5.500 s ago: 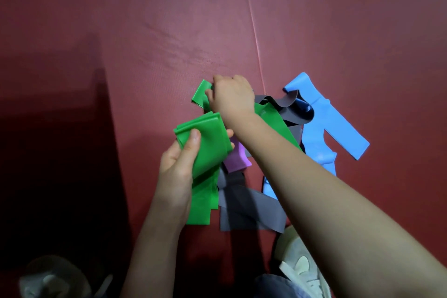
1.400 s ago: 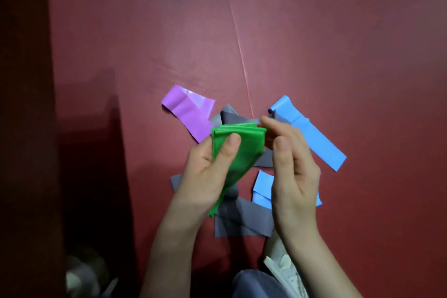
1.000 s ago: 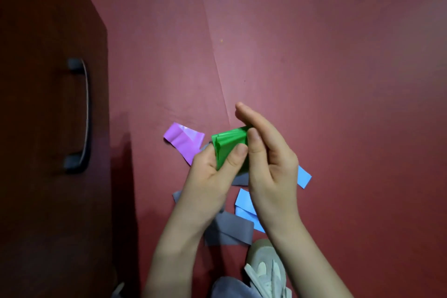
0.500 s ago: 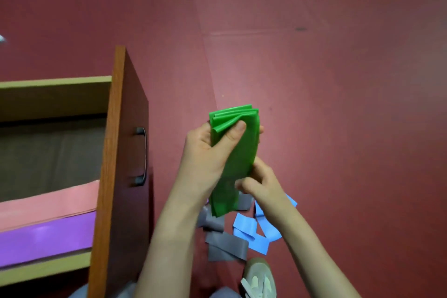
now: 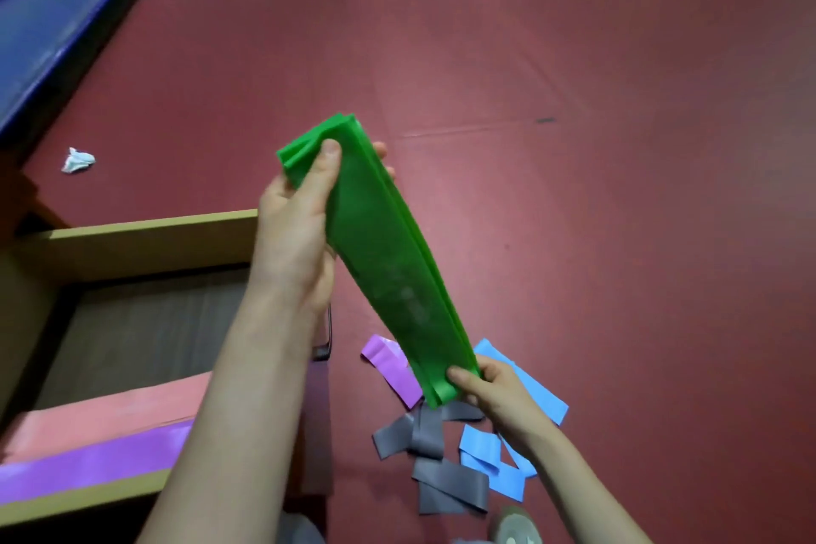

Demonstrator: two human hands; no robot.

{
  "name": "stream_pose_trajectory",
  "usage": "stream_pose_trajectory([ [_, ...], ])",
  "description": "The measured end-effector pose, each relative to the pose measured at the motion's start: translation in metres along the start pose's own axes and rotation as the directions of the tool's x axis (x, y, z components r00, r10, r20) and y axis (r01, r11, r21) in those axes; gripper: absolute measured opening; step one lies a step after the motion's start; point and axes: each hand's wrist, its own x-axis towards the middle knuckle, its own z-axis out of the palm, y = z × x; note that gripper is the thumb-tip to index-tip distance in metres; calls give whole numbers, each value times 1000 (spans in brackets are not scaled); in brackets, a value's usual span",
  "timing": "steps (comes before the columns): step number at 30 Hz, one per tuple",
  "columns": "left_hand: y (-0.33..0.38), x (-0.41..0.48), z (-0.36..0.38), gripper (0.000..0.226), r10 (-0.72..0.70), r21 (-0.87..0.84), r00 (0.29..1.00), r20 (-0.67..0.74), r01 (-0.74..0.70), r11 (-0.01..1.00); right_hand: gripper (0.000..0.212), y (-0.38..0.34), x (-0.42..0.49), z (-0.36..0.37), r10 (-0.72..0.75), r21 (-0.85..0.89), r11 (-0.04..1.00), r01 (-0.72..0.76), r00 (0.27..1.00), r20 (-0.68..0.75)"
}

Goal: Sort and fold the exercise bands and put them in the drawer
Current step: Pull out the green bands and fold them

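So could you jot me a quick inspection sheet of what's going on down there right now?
Surface: dark red floor, a seam line across it.
Job's things: green band folded in layers, stretched between both hands; purple band, grey bands and blue bands loose on the floor; open drawer holding a pink band and another purple band.
Clutter: crumpled white scrap on the floor.
Grips: left hand pinches the band's top end; right hand its lower end.
Cables: nothing seen.
Surroundings: blue mat at top left; a shoe at the bottom edge.
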Motion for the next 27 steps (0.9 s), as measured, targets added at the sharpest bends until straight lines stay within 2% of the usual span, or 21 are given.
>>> stream_pose_trajectory([
  [3, 15, 8, -42, 19, -6, -91, 992, -128, -5, 996, 37, -9, -11, 7, -12, 231, 973, 5, 1000, 26],
  [5, 25, 13, -78, 21, -27, -150, 984, -174, 1, 989, 62, -21, -10, 13, -27, 299, 954, 6, 997, 68],
  [6, 30, 15, -95, 22, -41, -175, 977, -207, 4, 985, 67, -28, -7, 17, -33, 286, 958, 5, 995, 94],
  [9, 45, 14, -149, 29, -50, -223, 939, -340, -28, 974, 59, -57, 6, 44, -31, 206, 979, 3, 991, 132],
  [11, 45, 13, -176, 22, -55, -206, 903, -427, -38, 978, 31, -72, 16, 56, 0, 148, 989, -16, 995, 104],
  [13, 46, 9, -207, 26, -60, -187, 869, -491, -38, 982, 8, -81, 25, 76, 25, 97, 995, -32, 997, 71],
  [15, 48, 4, -236, 29, -83, -161, 834, -546, -7, 987, 6, -84, 36, 95, 43, 49, 998, -46, 998, 48],
  [18, 47, -1, -267, 14, -151, -187, 790, -595, 46, 981, 12, -90, 46, 116, 56, -24, 998, -56, 998, 31],
  [21, 45, -3, -292, 12, -219, -218, 734, -643, 99, 971, 12, -96, 55, 132, 77, -60, 995, -75, 996, 40],
  [27, 43, -10, -321, 12, -270, -222, 686, -676, 160, 962, 11, -97, 72, 154, 102, -141, 985, -99, 995, 12],
])
